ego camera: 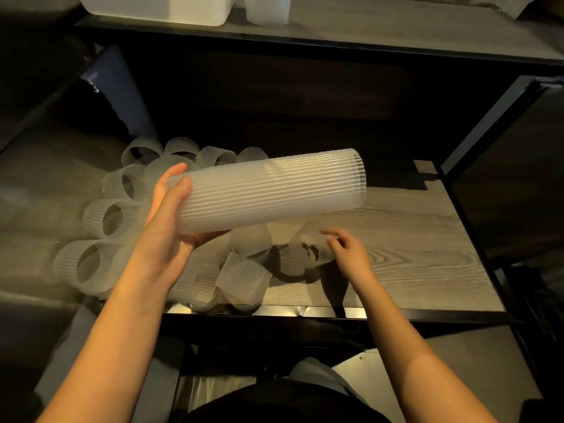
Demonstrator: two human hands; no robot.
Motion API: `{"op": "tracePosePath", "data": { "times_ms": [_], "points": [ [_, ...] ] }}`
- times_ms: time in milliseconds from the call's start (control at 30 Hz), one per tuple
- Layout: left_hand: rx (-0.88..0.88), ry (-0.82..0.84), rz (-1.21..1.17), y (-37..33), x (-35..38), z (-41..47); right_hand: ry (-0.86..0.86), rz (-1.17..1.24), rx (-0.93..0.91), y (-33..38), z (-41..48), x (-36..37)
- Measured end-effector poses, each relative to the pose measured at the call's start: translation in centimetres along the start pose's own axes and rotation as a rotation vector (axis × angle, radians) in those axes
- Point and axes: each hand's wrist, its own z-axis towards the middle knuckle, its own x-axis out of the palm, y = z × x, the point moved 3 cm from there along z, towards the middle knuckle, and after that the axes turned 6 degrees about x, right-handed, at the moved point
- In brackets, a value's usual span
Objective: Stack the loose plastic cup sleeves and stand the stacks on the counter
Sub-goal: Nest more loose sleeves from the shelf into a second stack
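A long stack of nested frosted, ribbed cup sleeves (274, 190) lies nearly level above the counter. My left hand (171, 221) grips its left end, thumb on top and fingers under. Several loose sleeves (100, 218) lie heaped on the wooden counter (412, 239), mostly at the left and under the stack. My right hand (348, 251) hovers with loosely curled fingers at a loose sleeve (302, 254) below the stack's right half; I cannot tell whether the fingertips touch it.
A shelf (366, 32) above carries a white bin (158, 7) and an upright frosted sleeve stack (268, 10). A dark tall cup (122, 96) leans at the back left. The black frame post (476, 227) borders the counter's right edge.
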Motion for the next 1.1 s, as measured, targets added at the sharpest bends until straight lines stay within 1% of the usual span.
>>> {"op": "tracePosePath", "data": {
  "times_ms": [67,167,233,300,367,467,600,667,767,800,867,967,1000,1033,1100],
  "points": [
    [0.002,-0.006,0.002,0.0,-0.2,0.0,-0.022,0.271,-0.022,0.6,-0.2,-1.3],
    [0.011,-0.011,-0.007,-0.1,-0.5,0.1,-0.052,0.702,0.01,1.4,-0.3,-3.4],
    [0.011,-0.017,-0.017,-0.2,-0.6,0.1,-0.039,0.992,0.007,2.1,-0.1,-4.6],
    [0.013,-0.021,-0.02,-0.3,-0.5,0.1,0.012,1.188,-0.033,3.3,-0.1,-5.7],
    [0.011,-0.019,-0.022,-0.3,-0.4,0.1,0.095,1.267,-0.066,4.9,-0.2,-6.2],
    [0.0,-0.016,-0.023,-0.3,-0.3,0.1,0.18,1.239,-0.025,6.5,-0.2,-6.2],
    [0.001,-0.001,-0.016,-0.4,-0.4,0.2,0.242,1.038,0.033,7.2,-0.5,-5.5],
    [0.003,0.014,0.01,-0.5,-0.4,0.3,0.264,0.895,0.014,7.6,-0.7,-5.3],
    [-0.001,0.022,0.017,-0.5,-0.1,0.3,0.252,0.63,-0.061,8.3,-0.9,-4.9],
    [-0.002,0.018,0.003,-0.4,0.0,0.2,0.248,0.588,-0.081,8.4,-0.9,-4.7],
    [-0.001,-0.004,-0.034,-0.5,0.3,0.3,0.243,0.641,-0.104,8.6,-0.9,-4.4],
    [-0.02,-0.005,-0.105,-0.4,0.6,0.6,0.27,0.96,-0.092,9.1,-1.0,-3.9],
    [-0.031,0.002,-0.129,-0.3,0.8,0.7,0.277,1.0,-0.102,9.1,-1.0,-3.4],
    [-0.044,0.005,-0.153,-0.2,1.1,0.8,0.283,0.953,-0.118,9.3,-1.1,-2.8],
    [-0.062,0.025,-0.202,-0.2,1.8,1.1,0.336,0.774,-0.18,9.8,-1.5,-1.3]
  ]
}}
